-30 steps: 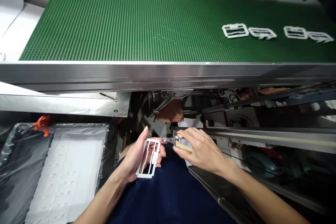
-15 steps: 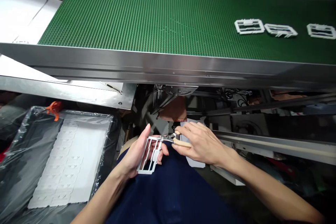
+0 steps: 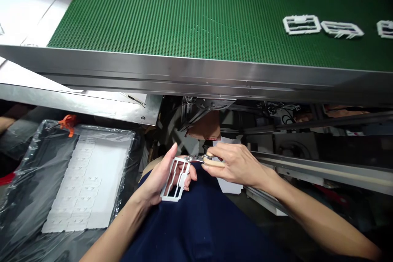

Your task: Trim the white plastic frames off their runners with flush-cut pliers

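Note:
A white plastic frame point(image 3: 183, 180) with long slots is held in my left hand point(image 3: 158, 182), thumb along its left side and fingers behind it. In my right hand point(image 3: 238, 166) is a pair of nippers point(image 3: 211, 163) with cream-coloured handles, fingers closed around them. The metal jaws reach the frame's upper right corner; whether they touch plastic there is too small to tell. Both hands are above my dark blue clothing point(image 3: 202, 217). On the green conveyor belt point(image 3: 153, 16) lie more white frames point(image 3: 302, 24), toward the right.
Lower left stands a plastic-lined tray point(image 3: 104, 184) holding rows of thin white parts, with orange ties point(image 3: 69, 124) at its far corner. The conveyor's metal side rail point(image 3: 196, 71) crosses in front of me. Tweezers point(image 3: 132, 99) lie on the metal table. Another person's arm point(image 3: 7, 123) shows far left.
The nippers' handles have come closer together in my right hand. The frames on the belt appear farther right, while the whole view has shifted slightly.

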### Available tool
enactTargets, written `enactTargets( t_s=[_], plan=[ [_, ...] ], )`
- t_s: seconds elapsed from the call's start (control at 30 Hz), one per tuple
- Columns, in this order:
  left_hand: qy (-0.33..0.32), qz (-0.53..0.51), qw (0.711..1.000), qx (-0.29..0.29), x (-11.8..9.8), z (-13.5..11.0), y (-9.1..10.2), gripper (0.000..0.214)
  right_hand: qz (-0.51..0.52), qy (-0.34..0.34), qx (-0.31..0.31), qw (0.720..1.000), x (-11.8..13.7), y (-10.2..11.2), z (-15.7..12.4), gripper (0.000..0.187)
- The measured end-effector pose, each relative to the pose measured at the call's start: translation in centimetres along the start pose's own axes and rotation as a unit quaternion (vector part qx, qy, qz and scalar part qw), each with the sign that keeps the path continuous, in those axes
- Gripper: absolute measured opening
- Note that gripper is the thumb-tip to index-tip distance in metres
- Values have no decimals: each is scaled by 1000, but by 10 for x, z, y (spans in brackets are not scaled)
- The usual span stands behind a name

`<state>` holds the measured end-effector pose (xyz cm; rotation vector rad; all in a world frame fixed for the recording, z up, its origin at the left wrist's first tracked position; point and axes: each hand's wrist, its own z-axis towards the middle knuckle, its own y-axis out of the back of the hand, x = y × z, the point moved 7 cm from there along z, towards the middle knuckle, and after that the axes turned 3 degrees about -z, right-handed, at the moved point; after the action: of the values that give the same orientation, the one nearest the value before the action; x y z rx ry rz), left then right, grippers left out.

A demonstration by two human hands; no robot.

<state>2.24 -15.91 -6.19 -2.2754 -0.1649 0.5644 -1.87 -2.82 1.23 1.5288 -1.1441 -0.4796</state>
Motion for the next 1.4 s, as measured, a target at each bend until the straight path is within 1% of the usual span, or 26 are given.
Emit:
enactTargets(
  t_s=[0.1,0.3,0.37,0.47,0.57,0.67,0.77,0.87,0.93,1.0,1.07,1.17,1.4],
  plan=[
    [5,-23,1000,12,-3,0,-4,68,43,-48,-4,998,-4,0,1,24],
    [13,-22,999,30,-1,2,-6,73,48,-33,2,998,1,2,5,28],
    [-2,-55,998,32,-4,4,-5,68,61,-56,-3,997,-1,4,5,26],
    [-47,-119,991,27,-14,6,0,58,124,-119,-15,985,-9,5,4,26],
    [-95,-168,981,3,-27,8,7,54,219,-176,-11,960,-14,-5,3,31],
    [-137,-212,967,-31,-36,7,14,51,331,-213,-14,919,-12,-24,3,31],
    [-172,-239,954,-54,-41,7,20,49,443,-201,-31,873,-1,-42,6,23],
    [-200,-263,942,-57,-43,7,24,50,537,-174,-48,824,14,-55,11,16],
    [-213,-277,935,-54,-44,7,25,51,585,-159,-62,793,24,-61,13,12],
    [-221,-286,931,-54,-44,7,26,51,611,-151,-78,773,31,-64,14,9],
    [-225,-290,928,-53,-43,7,26,52,626,-150,-91,760,35,-67,14,8],
    [-230,-295,926,-52,-42,6,26,53,638,-153,-98,748,38,-70,13,9],
    [-231,-299,925,-37,-40,7,26,53,637,-165,-110,745,38,-72,10,10]
  ],
)
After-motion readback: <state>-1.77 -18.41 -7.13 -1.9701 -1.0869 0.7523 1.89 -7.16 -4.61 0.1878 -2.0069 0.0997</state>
